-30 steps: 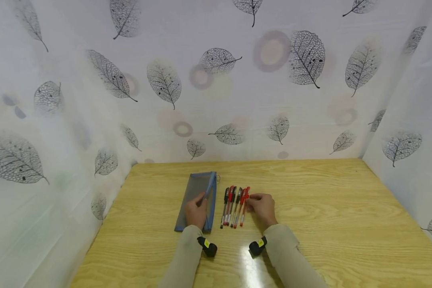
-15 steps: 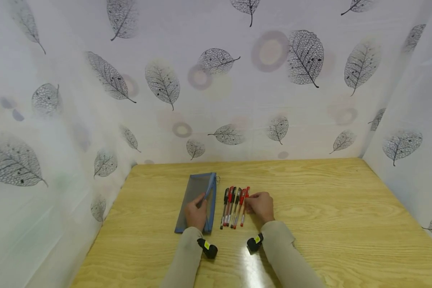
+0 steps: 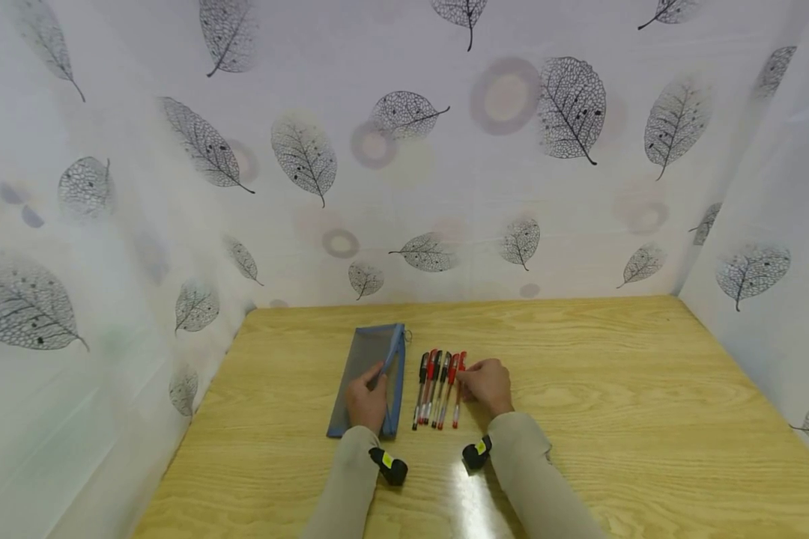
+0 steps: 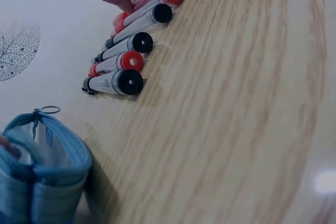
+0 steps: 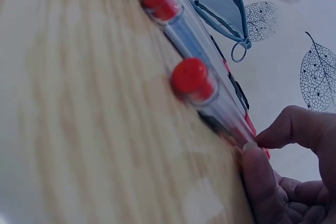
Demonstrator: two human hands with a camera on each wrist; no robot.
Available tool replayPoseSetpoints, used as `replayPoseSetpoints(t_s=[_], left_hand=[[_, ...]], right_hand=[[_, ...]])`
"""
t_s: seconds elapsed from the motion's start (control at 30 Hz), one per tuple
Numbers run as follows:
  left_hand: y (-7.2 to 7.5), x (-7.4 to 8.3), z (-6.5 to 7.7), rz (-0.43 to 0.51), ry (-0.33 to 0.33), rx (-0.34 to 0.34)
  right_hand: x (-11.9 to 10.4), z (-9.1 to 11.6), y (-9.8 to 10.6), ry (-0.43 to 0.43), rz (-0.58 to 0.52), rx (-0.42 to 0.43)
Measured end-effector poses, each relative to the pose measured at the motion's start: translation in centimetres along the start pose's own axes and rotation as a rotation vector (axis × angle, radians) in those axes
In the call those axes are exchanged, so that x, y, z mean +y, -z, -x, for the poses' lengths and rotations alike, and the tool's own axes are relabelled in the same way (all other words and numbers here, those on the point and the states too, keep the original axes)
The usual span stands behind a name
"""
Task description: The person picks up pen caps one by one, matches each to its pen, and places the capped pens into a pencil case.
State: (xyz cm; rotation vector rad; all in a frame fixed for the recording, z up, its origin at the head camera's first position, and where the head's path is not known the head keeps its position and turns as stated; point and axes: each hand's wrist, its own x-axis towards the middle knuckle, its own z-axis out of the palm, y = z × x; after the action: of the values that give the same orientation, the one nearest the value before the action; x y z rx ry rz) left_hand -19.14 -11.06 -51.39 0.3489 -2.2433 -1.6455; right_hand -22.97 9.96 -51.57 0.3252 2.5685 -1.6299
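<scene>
On the table lies a blue-edged mesh zip pouch (image 3: 364,348), its zip side gaping. My left hand (image 3: 366,404) rests over the pouch and holds its zipped edge between thumb and fingers. Right of the pouch, several clear-barrelled gel pens with black or red caps lie side by side, a black pen (image 4: 126,81) nearest to it. My right hand (image 3: 488,385) pinches the rightmost red pen (image 5: 191,80) by its barrel between thumb and index finger. That pen's lower end stands a little apart from the neighbouring red pen (image 5: 163,3). My left fingers are mostly hidden in the left wrist view.
The wood-grain table (image 3: 613,389) extends to both sides and in front of the hands. Leaf-patterned sheeting (image 3: 445,187) closes off the back and both sides. A small metal ring (image 4: 51,109) hangs at the far end of the pouch's zip.
The lower end of the rightmost red pen has shifted slightly right, away from the row, in my right hand. My right forearm has moved slightly left. The left hand stays on the pouch.
</scene>
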Motion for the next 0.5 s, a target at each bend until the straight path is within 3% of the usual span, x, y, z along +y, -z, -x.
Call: replayPoseSetpoints(t_s=[0.13, 0.5], left_hand=[[0.0, 0.0, 0.1, -0.004, 0.003, 0.003], [0.0, -0.2, -0.1, -0.006, 0.013, 0.018]], right_hand=[[0.2, 0.0, 0.0, -0.003, -0.037, -0.013], [1.4, -0.4, -0.1, 0.003, -0.298, -0.014]])
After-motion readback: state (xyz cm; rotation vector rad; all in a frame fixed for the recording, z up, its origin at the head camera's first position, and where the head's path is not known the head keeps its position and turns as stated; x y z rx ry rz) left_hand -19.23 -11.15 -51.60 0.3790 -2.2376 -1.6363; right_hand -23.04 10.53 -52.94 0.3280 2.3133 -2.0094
